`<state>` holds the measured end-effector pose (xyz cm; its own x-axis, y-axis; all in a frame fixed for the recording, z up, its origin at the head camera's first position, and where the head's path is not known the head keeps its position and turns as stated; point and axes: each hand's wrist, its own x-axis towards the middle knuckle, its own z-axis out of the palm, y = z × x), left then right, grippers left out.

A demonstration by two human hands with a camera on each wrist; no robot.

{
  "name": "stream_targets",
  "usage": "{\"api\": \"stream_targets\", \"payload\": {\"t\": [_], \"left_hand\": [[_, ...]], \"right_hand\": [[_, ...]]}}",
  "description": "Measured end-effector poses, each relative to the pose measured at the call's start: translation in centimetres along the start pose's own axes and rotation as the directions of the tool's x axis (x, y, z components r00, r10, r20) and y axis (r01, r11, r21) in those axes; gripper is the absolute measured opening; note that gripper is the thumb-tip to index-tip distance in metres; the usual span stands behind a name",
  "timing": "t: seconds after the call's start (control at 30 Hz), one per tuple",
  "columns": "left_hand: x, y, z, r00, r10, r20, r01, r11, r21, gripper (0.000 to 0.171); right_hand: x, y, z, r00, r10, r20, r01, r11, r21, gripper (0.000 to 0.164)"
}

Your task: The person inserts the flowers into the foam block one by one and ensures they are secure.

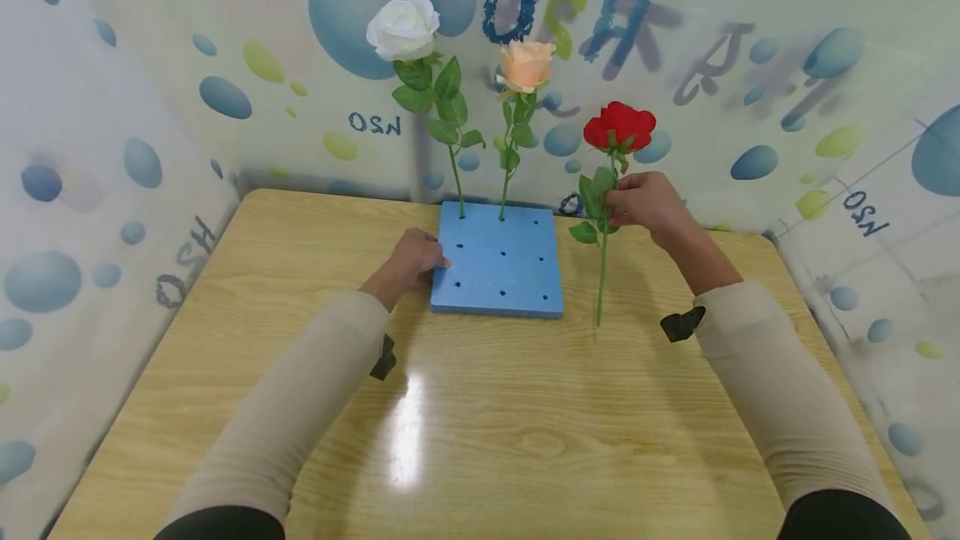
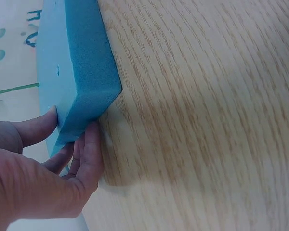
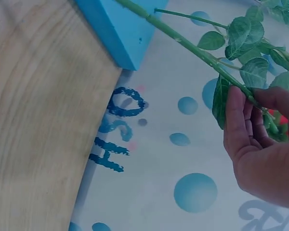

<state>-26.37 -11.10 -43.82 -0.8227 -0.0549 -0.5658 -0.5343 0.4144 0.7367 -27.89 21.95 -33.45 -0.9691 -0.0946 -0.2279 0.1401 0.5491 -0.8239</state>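
A blue foam board (image 1: 495, 273) with rows of small holes lies on the table. My left hand (image 1: 414, 261) grips its left edge, thumb on the top face and fingers along the side, as the left wrist view also shows (image 2: 48, 168). Between the thumb and fingers of my right hand (image 1: 643, 205) is the stem of a red rose (image 1: 619, 127), held upright right of the board with its lower end apart from it. A white rose (image 1: 405, 28) and a peach rose (image 1: 527, 67) stand in two holes of the back row.
The wooden table (image 1: 525, 432) reaches toward me in front of the board. Behind it and at both sides rises a patterned wall covering (image 1: 285, 140) with blue and green spots and lettering. The two standing roses rise close to the back wall.
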Motion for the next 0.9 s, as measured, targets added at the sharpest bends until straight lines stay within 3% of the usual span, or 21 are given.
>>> {"api": "stream_targets", "payload": {"t": [0.33,0.7,0.9], "left_hand": [[0.0,0.1,-0.1,1.0,0.0,0.001,0.0,1.0,0.001,0.057],[-0.2,0.2,-0.2,1.0,0.002,0.008,-0.002,1.0,0.006,0.056],[-0.2,0.0,-0.1,1.0,0.009,0.012,-0.009,1.0,0.003,0.055]], "right_hand": [[0.0,-2.3,-0.2,0.981,-0.163,-0.106,0.171,0.983,0.069,0.035],[0.8,-4.1,0.2,0.959,-0.215,-0.183,0.24,0.962,0.13,0.037],[1.8,-4.1,0.8,0.933,-0.243,-0.266,0.294,0.941,0.17,0.032]]}}
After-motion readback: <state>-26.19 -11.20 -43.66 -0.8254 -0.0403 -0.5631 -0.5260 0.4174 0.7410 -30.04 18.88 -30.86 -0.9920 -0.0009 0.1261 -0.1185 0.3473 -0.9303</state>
